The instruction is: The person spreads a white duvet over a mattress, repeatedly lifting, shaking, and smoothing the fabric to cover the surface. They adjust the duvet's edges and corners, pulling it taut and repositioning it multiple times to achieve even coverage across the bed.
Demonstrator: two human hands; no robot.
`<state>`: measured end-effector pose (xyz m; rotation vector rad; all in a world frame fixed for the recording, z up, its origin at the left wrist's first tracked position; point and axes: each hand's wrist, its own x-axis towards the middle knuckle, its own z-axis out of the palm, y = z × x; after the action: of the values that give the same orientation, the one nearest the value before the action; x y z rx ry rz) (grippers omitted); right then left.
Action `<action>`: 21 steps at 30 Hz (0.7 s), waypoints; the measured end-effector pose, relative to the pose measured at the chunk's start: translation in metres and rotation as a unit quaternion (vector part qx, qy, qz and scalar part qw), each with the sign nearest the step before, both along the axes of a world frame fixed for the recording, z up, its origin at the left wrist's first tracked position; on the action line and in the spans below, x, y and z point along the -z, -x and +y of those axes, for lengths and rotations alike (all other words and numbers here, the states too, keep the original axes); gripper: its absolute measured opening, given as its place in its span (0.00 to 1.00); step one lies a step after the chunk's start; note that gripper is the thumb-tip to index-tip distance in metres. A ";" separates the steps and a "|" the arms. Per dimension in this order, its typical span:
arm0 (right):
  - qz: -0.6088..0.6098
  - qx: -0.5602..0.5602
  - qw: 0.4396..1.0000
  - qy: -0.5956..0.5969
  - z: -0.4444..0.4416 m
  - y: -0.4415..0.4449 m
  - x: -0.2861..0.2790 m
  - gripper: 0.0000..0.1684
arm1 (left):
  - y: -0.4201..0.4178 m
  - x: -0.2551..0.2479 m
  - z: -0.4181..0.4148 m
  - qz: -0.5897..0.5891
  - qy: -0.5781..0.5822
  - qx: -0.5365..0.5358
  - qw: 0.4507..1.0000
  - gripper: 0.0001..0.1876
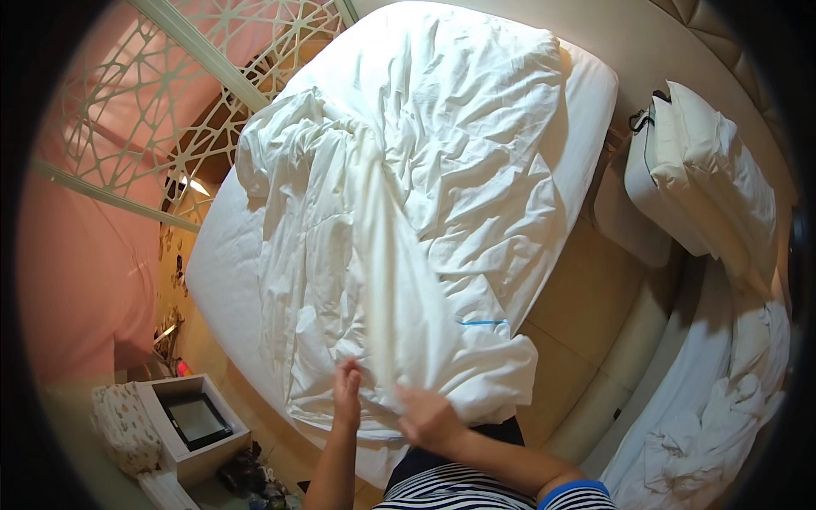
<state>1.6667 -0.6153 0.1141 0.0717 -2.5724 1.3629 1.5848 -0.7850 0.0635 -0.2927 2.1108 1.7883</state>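
A rumpled white duvet in its cover (484,166) spreads over the bed, with long folds running down toward me. My right hand (430,414), slightly blurred, is closed on the duvet's near part, where a blurred raised fold of cloth comes down to it. To its left, my left hand (347,389) is upright against the near folds; its fingers are partly hidden, so I cannot tell whether it grips cloth. A short blue strip (484,322) shows on the cover at the right. Beneath lies the mattress with a white fitted sheet (223,280).
White pillows (707,146) are stacked on a pale chair-like piece at the right. More white bedding (707,421) lies below them. A white lattice partition (153,95) and pink curtain (83,268) border the left. A white box-shaped cabinet (204,459) stands at lower left.
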 end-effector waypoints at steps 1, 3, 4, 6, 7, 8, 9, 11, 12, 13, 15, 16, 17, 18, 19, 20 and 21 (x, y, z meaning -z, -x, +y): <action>-0.004 -0.045 0.999 0.030 -0.017 -0.004 -0.001 0.30 | -0.011 -0.018 0.013 -0.133 -0.192 -0.022 0.972 0.24; -0.053 -0.127 0.989 0.060 -0.043 -0.011 0.010 0.35 | -0.020 -0.016 0.008 -0.269 -0.227 -0.066 0.933 0.21; -0.100 -0.162 0.978 0.090 -0.050 -0.014 0.019 0.34 | -0.025 -0.014 0.003 -0.334 -0.245 -0.090 0.906 0.19; -0.102 -0.205 0.967 0.111 -0.055 -0.020 0.041 0.34 | -0.020 0.015 -0.016 -0.293 -0.106 -0.040 0.949 0.16; -0.105 -0.228 0.960 0.122 -0.054 -0.023 0.047 0.33 | -0.019 0.025 -0.021 -0.272 -0.037 -0.016 0.962 0.14; -0.115 -0.248 0.956 0.103 -0.050 -0.028 0.052 0.32 | -0.021 0.033 -0.023 -0.268 -0.067 -0.059 0.959 0.12; -0.090 -0.204 0.971 0.084 -0.041 -0.031 0.056 0.33 | -0.020 0.034 -0.019 -0.256 -0.103 -0.071 0.959 0.12; -0.039 -0.116 0.992 0.043 -0.015 -0.033 0.058 0.34 | -0.018 0.023 -0.009 -0.230 -0.176 -0.094 0.952 0.13; -0.048 -0.063 0.997 -0.021 0.004 -0.034 0.057 0.34 | -0.015 0.005 -0.003 -0.224 -0.203 -0.104 0.948 0.16; -0.053 -0.017 0.995 -0.083 0.023 -0.031 0.053 0.34 | -0.016 -0.006 -0.010 -0.196 -0.237 -0.094 0.947 0.20; -0.100 -0.004 0.982 -0.160 0.057 -0.030 0.048 0.34 | -0.013 -0.038 -0.010 -0.149 -0.334 -0.099 0.925 0.23; -0.115 -0.012 0.979 -0.165 0.071 -0.035 0.052 0.33 | -0.014 -0.053 -0.017 -0.125 -0.367 -0.099 0.916 0.23; -0.131 -0.019 0.976 -0.170 0.083 -0.041 0.059 0.33 | -0.014 -0.066 -0.025 -0.101 -0.399 -0.099 0.906 0.23; -0.149 -0.023 0.972 -0.177 0.091 -0.046 0.066 0.33 | -0.012 -0.082 -0.028 -0.066 -0.391 -0.149 0.906 0.23; -0.163 -0.026 0.975 -0.148 0.094 -0.051 0.073 0.31 | -0.011 -0.096 -0.031 -0.030 -0.380 -0.197 0.903 0.22; -0.177 -0.029 0.977 -0.120 0.094 -0.057 0.081 0.30 | -0.010 -0.103 -0.042 0.002 -0.397 -0.194 0.897 0.21; -0.189 -0.034 0.977 -0.090 0.092 -0.061 0.089 0.28 | -0.009 -0.109 -0.056 0.036 -0.412 -0.192 0.890 0.21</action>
<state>1.7279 -0.5237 0.0255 -0.0793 -3.0306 1.2655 1.5941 -0.8407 0.1726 -0.4224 1.1869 2.7606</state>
